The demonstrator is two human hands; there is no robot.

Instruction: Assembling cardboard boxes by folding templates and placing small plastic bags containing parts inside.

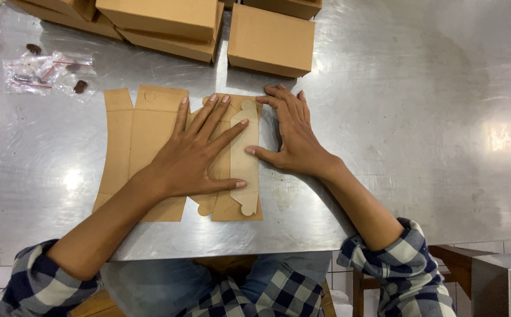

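A: Hands? Left hand (194, 155) was spread flat, palm down, on the flat brown die-cut cardboard box blank (150, 141); right hand (293, 138) was open too, pressing the blank's folded right flap (245, 161).

B: Blank's axis?

A: Long side ran near-to-far on the scratched steel table (414, 117), under the left hand, right hand at its edge. Folded brown cardboard boxes (270, 38) sat beyond.

Folded boxes (270, 40) lie behind the flat cardboard (150, 126).
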